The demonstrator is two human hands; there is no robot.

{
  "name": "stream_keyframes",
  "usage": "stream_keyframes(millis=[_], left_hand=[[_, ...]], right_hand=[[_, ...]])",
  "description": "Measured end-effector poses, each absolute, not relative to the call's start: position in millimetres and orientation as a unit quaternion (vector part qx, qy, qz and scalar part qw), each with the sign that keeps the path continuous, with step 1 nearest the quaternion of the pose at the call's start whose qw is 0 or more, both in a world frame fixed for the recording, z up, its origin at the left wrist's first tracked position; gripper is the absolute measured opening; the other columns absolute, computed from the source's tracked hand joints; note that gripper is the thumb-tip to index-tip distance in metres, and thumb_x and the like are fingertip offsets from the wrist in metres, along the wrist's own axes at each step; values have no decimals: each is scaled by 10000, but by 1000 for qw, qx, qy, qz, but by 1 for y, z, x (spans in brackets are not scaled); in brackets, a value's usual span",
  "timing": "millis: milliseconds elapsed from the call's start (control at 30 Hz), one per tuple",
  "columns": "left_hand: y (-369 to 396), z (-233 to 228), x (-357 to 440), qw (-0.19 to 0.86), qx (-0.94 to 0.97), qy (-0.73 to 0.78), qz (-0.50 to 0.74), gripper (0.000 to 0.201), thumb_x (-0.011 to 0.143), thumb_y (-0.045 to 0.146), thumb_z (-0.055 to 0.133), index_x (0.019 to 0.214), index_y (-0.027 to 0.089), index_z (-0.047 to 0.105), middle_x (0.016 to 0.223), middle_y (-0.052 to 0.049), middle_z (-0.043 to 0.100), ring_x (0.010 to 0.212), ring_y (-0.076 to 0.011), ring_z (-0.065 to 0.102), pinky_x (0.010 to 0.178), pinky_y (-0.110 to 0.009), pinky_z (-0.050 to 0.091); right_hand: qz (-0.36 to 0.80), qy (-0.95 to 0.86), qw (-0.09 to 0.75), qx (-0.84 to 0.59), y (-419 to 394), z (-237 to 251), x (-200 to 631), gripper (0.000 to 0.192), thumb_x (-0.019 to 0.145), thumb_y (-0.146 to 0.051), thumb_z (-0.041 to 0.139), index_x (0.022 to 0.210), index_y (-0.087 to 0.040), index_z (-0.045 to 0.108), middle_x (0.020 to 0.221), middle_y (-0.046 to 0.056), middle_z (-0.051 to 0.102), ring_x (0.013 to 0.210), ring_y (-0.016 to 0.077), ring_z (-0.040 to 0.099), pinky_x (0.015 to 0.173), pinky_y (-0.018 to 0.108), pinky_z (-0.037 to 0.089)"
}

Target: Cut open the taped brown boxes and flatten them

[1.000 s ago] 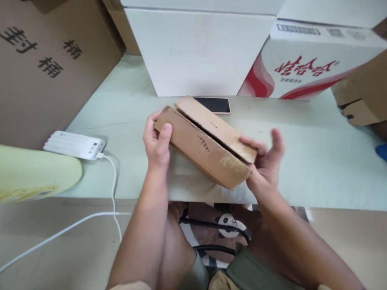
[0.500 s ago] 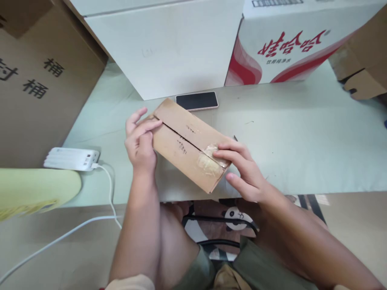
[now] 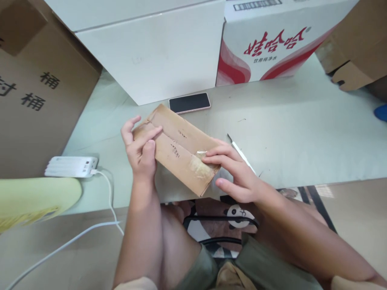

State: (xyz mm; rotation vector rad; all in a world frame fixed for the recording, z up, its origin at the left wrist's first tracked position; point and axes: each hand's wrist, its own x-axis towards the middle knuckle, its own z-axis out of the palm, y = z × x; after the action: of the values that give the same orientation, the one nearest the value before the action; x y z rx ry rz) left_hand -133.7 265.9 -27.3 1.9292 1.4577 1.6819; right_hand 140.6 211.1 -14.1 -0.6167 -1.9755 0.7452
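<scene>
Small flat cardboard box [image 3: 178, 149] lies on the pale table [image 3: 302, 137] at its near edge, between both hands; long axis runs from far-left to near-right; left hand [image 3: 140, 147] clasps the far-left end, fingers curled over the top, thumb at the side; right hand [image 3: 234, 171] presses flat, open fingers on the near-right end, over a patch of glossy tape; both equally near; flaps meet in a centre seam, board matte, scuffed; thin white blade tool [image 3: 240, 151] just right of the box; black phone [image 3: 189, 102] beyond it
</scene>
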Motion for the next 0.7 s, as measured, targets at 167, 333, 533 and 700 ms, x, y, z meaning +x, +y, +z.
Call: stream_keyframes(millis=[167,333,533,700], left_hand=[[266,-26,-130,93,636,512,570,298,912,462,592,925,278,826,1314,-82,558,1313,-330,538,1203,-553,400],[267,-24,-133,81,643,505,569,283,872,363,590,897,241,844,1231,-97,615,1220,-289,597,1156,-518,464],[270,-25,-138,74,646,489,581,288,820,310,593,905,212,849,1207,-99,635,1180,-267,616,1114,-505,488],[272,-26,-142,83,636,489,591,287,801,323,607,903,215,853,1193,-92,640,1172,-273,616,1111,-509,486]], right_hand=[[321,-790,460,-246,209,-13,141,393,1011,-401,565,1384,-283,601,1275,105,606,1345,309,556,1263,590,368],[356,-732,492,-309,207,-24,144,480,983,-458,605,1448,-372,523,1529,89,436,1491,335,425,1205,571,443],[442,-614,478,-445,212,-35,149,499,1005,-632,515,1402,-331,529,1450,104,571,1334,309,606,1127,542,513],[454,-641,438,-437,216,-34,147,559,1040,-683,385,1342,-280,628,1386,93,666,1345,293,596,1186,544,449]])
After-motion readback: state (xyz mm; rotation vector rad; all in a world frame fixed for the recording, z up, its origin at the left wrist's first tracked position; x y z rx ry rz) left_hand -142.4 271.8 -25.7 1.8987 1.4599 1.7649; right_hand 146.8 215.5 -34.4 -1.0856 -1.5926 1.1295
